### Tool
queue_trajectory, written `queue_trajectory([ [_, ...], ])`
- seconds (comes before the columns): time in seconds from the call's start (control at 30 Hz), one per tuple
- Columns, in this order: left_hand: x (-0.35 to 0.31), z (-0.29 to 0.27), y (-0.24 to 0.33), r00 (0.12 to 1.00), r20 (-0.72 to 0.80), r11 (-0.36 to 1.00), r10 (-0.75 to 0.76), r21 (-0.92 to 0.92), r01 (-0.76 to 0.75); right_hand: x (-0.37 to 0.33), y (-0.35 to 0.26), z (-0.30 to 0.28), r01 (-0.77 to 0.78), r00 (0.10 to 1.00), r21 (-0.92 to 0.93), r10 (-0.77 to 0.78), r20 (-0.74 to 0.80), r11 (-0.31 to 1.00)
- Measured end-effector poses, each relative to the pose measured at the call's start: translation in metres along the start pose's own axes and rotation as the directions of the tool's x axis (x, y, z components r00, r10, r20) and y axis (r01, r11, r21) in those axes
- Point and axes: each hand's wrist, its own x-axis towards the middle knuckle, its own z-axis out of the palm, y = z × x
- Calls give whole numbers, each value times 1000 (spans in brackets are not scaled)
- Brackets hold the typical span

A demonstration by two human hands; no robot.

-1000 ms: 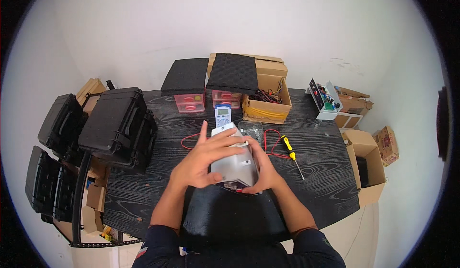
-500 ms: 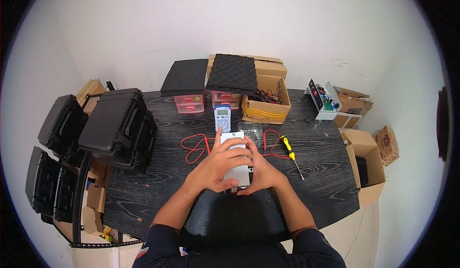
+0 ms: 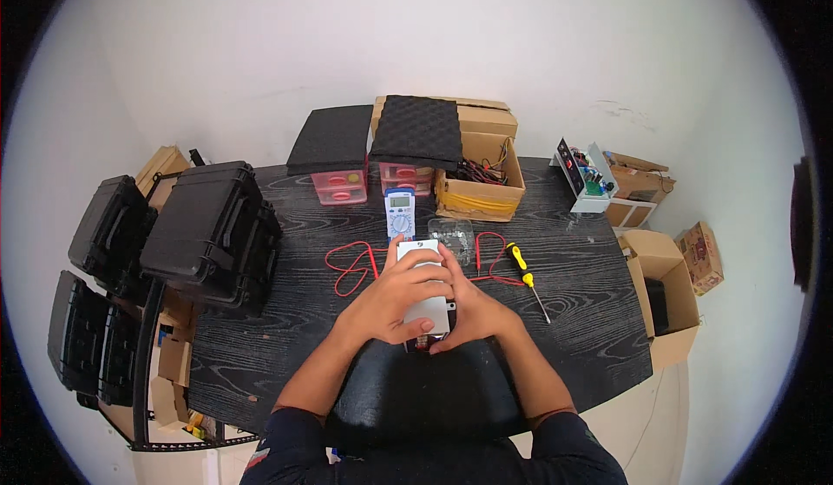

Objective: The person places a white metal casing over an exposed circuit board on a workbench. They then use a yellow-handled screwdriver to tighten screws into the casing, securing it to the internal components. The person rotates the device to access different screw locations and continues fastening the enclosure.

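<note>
Between both hands is a flat white metal case, held upright near the table's front edge. Dark and reddish parts show at its near end, too small to make out. My left hand wraps across the case's face, fingers over the top and thumb near its lower end. Along its right side, my right hand is closed, with its fingertips partly hidden. Just beyond lies a blue-and-white multimeter with red test leads. A clear plastic box of small metal parts sits beside it.
A yellow-and-black screwdriver lies right of the hands. Pink drawer boxes under black foam and a cardboard box of cables stand behind. Black hard cases are at left. An opened device with circuit boards stands back right.
Both hands keep their hold on the case. My left thumb has shifted up slightly, and a bit more of the case's near end shows. The whole view has moved slightly.
</note>
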Motion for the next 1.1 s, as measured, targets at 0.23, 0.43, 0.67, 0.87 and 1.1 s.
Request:
queue_trajectory([
  [0.23,7,0,4,1000,23,1000,-4,28,3,25,40,-72,-109,970,184,145,-195,977],
  [0.43,6,-2,4,1000,30,996,4,92,-7,65,96,-78,-413,910,-747,273,-313,521],
  [0.67,5,-5,7,998,65,988,-21,151,11,90,122,-61,-541,803,-788,461,-378,295],
  [0.87,5,-3,8,997,75,991,-32,132,22,89,147,-70,-544,803,-744,498,-327,389],
  [1.1,5,1,4,998,30,989,57,136,-60,83,157,-72,-458,872,-797,375,-316,393],
])
